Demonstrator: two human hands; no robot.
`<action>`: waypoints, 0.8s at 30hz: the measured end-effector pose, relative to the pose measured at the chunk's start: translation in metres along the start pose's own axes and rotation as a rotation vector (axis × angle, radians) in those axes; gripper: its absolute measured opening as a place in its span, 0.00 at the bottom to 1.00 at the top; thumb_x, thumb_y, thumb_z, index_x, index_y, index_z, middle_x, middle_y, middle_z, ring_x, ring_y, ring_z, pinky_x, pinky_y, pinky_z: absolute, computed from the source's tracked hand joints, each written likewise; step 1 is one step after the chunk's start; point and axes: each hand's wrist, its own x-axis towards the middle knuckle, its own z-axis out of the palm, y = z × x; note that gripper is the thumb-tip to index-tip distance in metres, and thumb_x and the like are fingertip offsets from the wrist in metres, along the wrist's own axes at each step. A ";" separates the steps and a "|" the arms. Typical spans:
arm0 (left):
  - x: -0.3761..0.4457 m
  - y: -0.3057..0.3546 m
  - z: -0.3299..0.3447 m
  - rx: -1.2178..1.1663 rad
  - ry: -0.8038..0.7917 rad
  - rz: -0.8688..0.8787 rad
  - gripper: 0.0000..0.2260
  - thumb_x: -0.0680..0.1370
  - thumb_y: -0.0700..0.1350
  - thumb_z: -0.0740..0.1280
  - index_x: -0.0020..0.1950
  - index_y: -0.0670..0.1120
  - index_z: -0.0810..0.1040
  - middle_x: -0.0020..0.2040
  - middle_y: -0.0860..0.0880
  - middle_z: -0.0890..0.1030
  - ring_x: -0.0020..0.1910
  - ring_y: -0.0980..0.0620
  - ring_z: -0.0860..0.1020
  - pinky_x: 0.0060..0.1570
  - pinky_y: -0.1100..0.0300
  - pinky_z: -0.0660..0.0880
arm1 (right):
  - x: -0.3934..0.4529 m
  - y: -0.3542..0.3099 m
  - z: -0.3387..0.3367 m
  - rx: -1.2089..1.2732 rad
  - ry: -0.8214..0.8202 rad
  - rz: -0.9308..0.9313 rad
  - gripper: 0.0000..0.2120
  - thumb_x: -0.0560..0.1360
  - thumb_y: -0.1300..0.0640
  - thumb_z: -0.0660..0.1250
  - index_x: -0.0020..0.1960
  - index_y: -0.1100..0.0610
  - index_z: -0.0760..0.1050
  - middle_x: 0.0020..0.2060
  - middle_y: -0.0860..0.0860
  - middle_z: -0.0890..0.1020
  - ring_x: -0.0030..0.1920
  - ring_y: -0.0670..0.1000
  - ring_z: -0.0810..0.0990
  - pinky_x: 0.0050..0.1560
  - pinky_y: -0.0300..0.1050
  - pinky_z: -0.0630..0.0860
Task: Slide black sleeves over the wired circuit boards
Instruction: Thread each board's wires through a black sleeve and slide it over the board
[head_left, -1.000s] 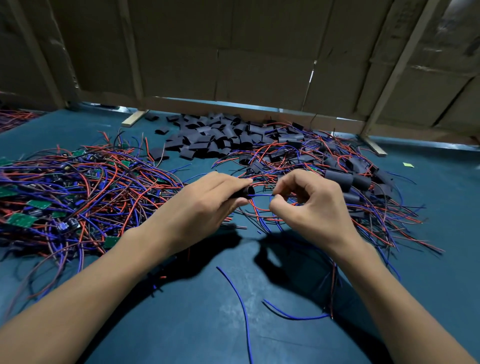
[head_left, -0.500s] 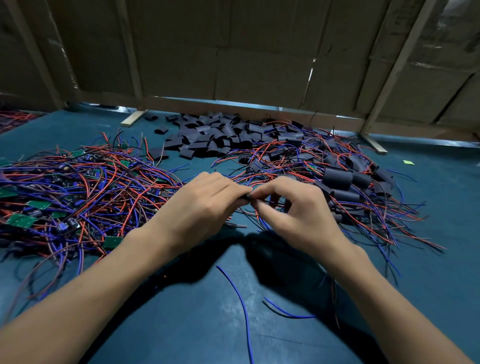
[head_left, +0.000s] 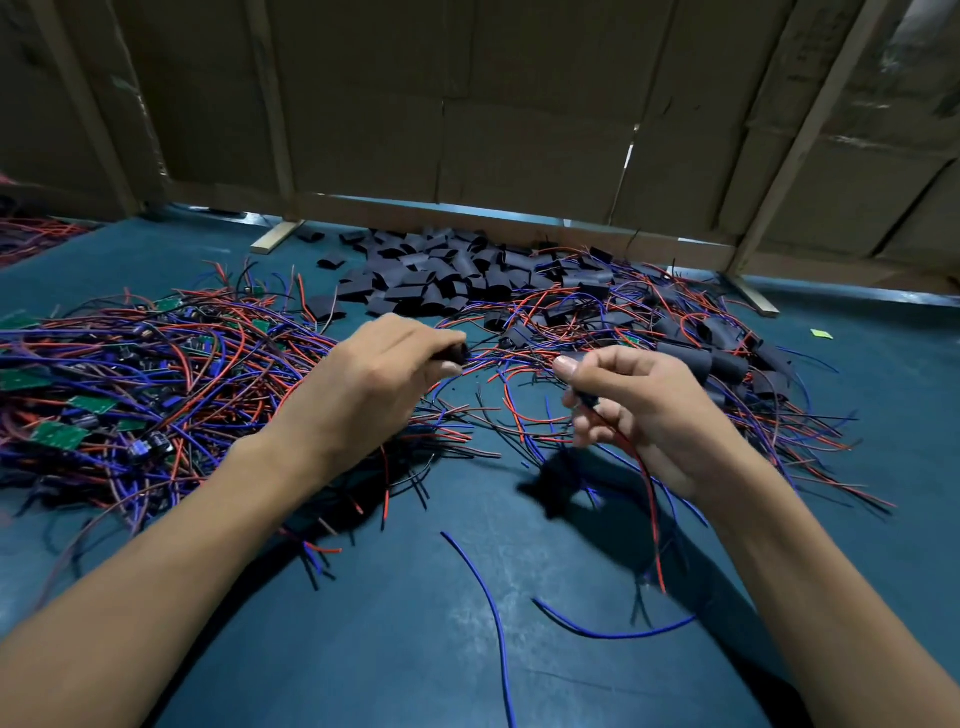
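Teal mat-covered work table (head_left: 467, 649), cardboard panel wall (head_left: 519, 104) at its far edge. Left hand (head_left: 374, 379) raised over the wires, fingers curled; thumb and forefinger pinch a short black sleeve (head_left: 458, 353) whose end shows just past the fingertips. Right hand (head_left: 644, 410) held apart from the left, fingers curled round a small dark piece (head_left: 587, 399) with red and blue leads (head_left: 652, 514) trailing down past the wrist; cannot tell whether a circuit board sits inside the grip. Beyond both sets of fingertips: heap of loose flat black sleeves (head_left: 441, 280). Outboard of the left knuckles: tangle of red and blue wires with bare green circuit boards (head_left: 57, 434). Outboard of the right knuckles: wired pieces already in black sleeves (head_left: 727, 364). Nearer than the wrists: loose blue wire (head_left: 488, 603) on the mat.
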 end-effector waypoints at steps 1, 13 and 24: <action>0.000 0.002 0.000 0.012 -0.023 0.016 0.14 0.79 0.40 0.70 0.62 0.33 0.79 0.54 0.39 0.83 0.50 0.40 0.81 0.53 0.45 0.78 | 0.000 -0.001 0.001 0.051 -0.030 0.000 0.09 0.68 0.58 0.77 0.44 0.61 0.79 0.37 0.57 0.81 0.29 0.50 0.79 0.31 0.40 0.78; 0.002 0.025 0.016 -0.366 0.052 -0.137 0.12 0.78 0.33 0.70 0.61 0.37 0.82 0.49 0.46 0.83 0.48 0.54 0.81 0.51 0.64 0.75 | 0.001 0.011 0.017 -0.001 -0.026 -0.074 0.13 0.63 0.63 0.76 0.48 0.62 0.85 0.39 0.62 0.86 0.39 0.56 0.86 0.43 0.45 0.83; 0.003 0.032 0.010 -0.284 -0.134 -0.029 0.22 0.77 0.36 0.72 0.69 0.33 0.74 0.57 0.39 0.82 0.53 0.42 0.82 0.55 0.49 0.78 | -0.001 0.007 0.018 0.078 -0.045 -0.064 0.10 0.63 0.62 0.78 0.44 0.60 0.86 0.39 0.61 0.85 0.37 0.56 0.86 0.36 0.44 0.83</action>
